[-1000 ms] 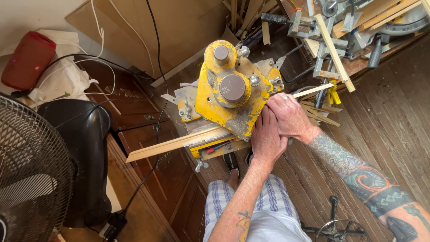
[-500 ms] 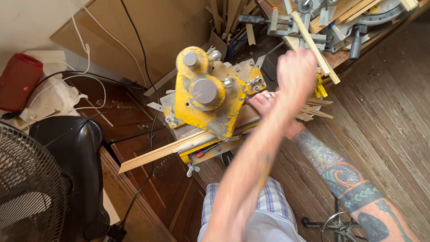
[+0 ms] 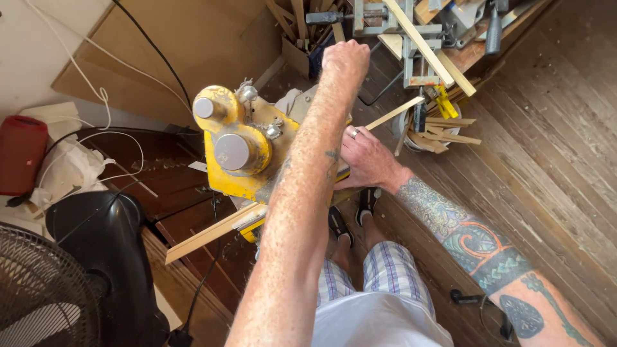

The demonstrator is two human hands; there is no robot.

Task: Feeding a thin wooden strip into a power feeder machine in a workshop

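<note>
1. Left hand (image 3: 346, 61): a second ago it lay on the wooden strip beside the other hand. Now it is lifted off and stretched to 12 o'clock, beyond the saw head. The knuckles are bunched, but the fingers curl out of sight, so I cannot tell whether the grip holds anything.
2. Right hand (image 3: 367, 159): unchanged in place, just right of centre, pressed on the strip at the saw bed. Its fingertips are hidden behind the left forearm, so I cannot tell whether the grip closes round the wood or only bears down on it.
3. Wooden strip (image 3: 212, 234): long, pale and thin. It lies across the saw bed from 8 o'clock to 2 o'clock, as before, now steadied by one hand only.
4. Yellow mitre saw (image 3: 234, 151): centre-left, on the dark desk (image 3: 173, 212), its head over the strip.
5. Reading of the change: holding the strip has passed to the right hand alone, and the left is freed to reach past the saw.
6. Surroundings: a pail of offcuts (image 3: 443, 132) at 2 o'clock, metal clamps (image 3: 385, 19) at 12 o'clock, a fan (image 3: 32, 295) at 8 o'clock, a red container (image 3: 19, 154) at 9 o'clock.
</note>
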